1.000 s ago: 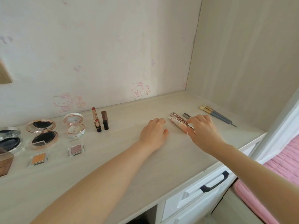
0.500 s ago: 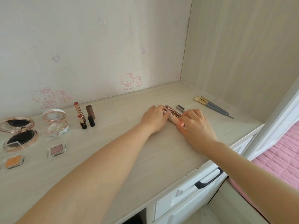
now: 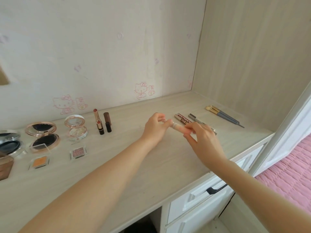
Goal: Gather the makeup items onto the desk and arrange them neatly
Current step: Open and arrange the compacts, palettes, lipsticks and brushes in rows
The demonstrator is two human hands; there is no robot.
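Note:
Both hands hold a small pink makeup tube (image 3: 176, 126) just above the desk (image 3: 151, 169). My left hand (image 3: 155, 126) pinches its left end, and my right hand (image 3: 201, 140) grips its right end. Behind the tube lie a brown lettered stick (image 3: 182, 118) and a grey pen (image 3: 196, 119). Two brushes (image 3: 223, 116) lie farther right. At the left stand an open lipstick (image 3: 98, 122) with its brown cap (image 3: 107, 122), open compacts (image 3: 42, 136) (image 3: 76, 128) and two small eyeshadow pans (image 3: 39, 163) (image 3: 78, 153).
A papered wall backs the desk and a wood panel (image 3: 252, 56) closes its right side. White drawers with a black handle (image 3: 216, 189) sit under the right end. A pink bed cover (image 3: 289, 169) lies lower right. Another compact (image 3: 9, 143) sits at the left edge.
The pink tube has been lifted off the desk from beside the lettered stick; both hands now hold it by its ends. The view has shifted back to the left.

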